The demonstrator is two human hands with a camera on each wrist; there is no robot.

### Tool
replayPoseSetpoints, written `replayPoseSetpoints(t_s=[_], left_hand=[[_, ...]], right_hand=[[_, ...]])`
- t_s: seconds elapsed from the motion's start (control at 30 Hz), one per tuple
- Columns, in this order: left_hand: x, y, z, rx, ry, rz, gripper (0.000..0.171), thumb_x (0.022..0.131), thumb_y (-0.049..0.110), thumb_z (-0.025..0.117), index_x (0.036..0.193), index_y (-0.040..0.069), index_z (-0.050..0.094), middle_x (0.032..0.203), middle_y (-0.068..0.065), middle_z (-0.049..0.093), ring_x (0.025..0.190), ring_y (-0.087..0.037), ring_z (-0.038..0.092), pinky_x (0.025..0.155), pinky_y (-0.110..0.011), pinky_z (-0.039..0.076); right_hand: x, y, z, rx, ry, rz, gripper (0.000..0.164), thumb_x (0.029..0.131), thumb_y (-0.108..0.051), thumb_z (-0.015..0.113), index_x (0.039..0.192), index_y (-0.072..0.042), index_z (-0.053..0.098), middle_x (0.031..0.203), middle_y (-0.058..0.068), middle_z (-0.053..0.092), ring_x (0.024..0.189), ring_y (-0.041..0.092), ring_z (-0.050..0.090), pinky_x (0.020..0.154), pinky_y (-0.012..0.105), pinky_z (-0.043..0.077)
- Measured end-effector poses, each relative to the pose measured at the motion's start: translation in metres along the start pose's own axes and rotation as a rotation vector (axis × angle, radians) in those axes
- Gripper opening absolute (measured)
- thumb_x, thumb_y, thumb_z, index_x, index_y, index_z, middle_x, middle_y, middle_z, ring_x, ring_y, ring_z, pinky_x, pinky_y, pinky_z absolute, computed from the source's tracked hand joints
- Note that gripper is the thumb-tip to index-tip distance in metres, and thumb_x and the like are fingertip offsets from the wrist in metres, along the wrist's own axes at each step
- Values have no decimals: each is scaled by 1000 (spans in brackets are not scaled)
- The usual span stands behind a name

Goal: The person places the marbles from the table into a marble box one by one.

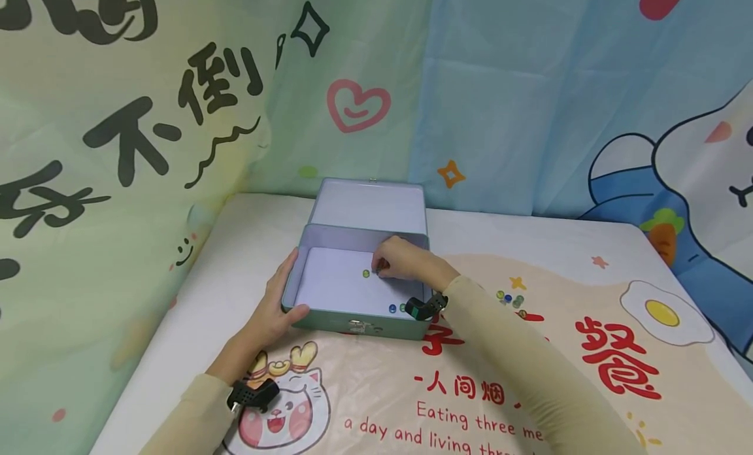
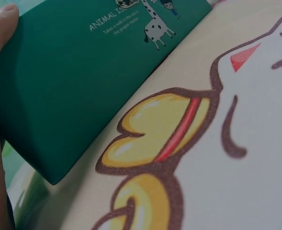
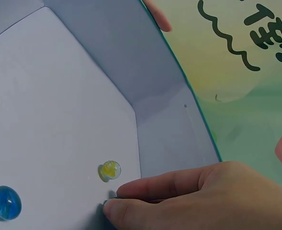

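Observation:
A green tin box point(image 1: 335, 321) with a pale interior lies on the table, its lid point(image 1: 369, 203) tipped back behind it. My left hand point(image 1: 279, 298) holds the box at its front left corner, thumb at the front and fingers along the left side. Inside, my right hand point(image 1: 400, 259) pinches a small marble between thumb and forefinger, mostly hidden by the fingertips. Right beside them lies a yellow marble point(image 3: 111, 170). A blue marble point(image 1: 392, 308) and a greenish marble point(image 1: 403, 307) sit near the front wall of the box.
Several loose marbles point(image 1: 508, 299) lie on the printed tablecloth point(image 1: 365, 383), right of the box and beyond the right forearm. A cartoon-printed curtain point(image 1: 500, 102) hangs behind the table. A metal clasp point(image 1: 360, 325) sits on the front of the box.

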State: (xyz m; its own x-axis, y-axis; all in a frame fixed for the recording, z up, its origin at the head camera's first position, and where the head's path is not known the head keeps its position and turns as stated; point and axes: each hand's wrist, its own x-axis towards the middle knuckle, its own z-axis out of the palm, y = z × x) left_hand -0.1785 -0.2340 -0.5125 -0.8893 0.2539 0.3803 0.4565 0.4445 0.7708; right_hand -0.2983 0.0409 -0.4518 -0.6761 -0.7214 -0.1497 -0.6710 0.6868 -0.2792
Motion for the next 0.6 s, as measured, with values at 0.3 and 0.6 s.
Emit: replayPoseSetpoints(t_s=[0.3, 0.6], left_hand=[[0, 0, 0, -25, 4, 16, 97, 82, 65, 55, 154, 20, 9, 160, -8, 12, 141, -40, 15, 100, -75, 15], [0, -3, 0, -26, 10, 35, 97, 82, 64, 55, 154, 19, 9, 160, -8, 12, 141, -39, 16, 102, -73, 16]], right_hand=[[-1, -1, -1, 12, 21, -5, 14, 84, -12, 72, 97, -10, 74, 94, 0, 70, 86, 10, 62, 79, 26, 52], [-3, -1, -3, 62, 98, -12, 18, 86, -14, 70, 102, -9, 74, 96, 2, 70, 87, 11, 64, 79, 25, 53]])
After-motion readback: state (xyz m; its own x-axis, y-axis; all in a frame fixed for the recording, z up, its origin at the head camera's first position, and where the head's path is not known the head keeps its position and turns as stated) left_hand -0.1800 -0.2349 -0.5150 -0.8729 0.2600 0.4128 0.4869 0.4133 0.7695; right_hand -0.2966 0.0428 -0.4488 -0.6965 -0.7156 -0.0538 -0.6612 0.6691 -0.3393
